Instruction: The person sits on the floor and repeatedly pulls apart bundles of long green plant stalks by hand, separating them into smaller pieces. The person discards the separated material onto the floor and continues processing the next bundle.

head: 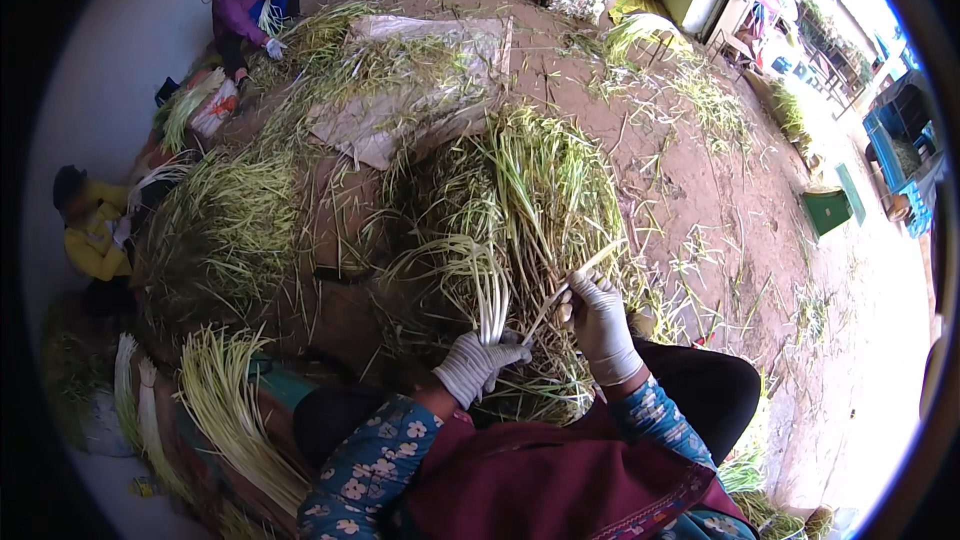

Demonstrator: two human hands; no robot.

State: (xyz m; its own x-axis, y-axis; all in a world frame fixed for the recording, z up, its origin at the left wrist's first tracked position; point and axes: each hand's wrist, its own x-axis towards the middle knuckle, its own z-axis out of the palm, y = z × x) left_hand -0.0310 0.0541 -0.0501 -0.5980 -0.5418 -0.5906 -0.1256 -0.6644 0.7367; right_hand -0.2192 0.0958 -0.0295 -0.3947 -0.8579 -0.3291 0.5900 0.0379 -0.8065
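My left hand (476,367), in a pale knit glove, is closed around a small bunch of white-stemmed, chive-like stalks (491,304). Their yellow-green leaves droop away to the left. Gloved as well, my right hand (604,330) pinches a single pale stalk (546,310) between thumb and fingers. That stalk slants down to the left thumb, and a yellowish leaf end sticks out above the right fingers. Directly beyond both hands rises a large heap of untrimmed green stalks (559,172), with brownish, dry-looking lower parts.
Sorted pale stalks (232,420) lie at my left. Two people sit along the left wall, one in yellow (97,232) and one in purple (240,11), beside another leafy heap (232,225). Ahead lies a littered woven sheet (420,82). A green bin (826,210) stands right, near the doorway.
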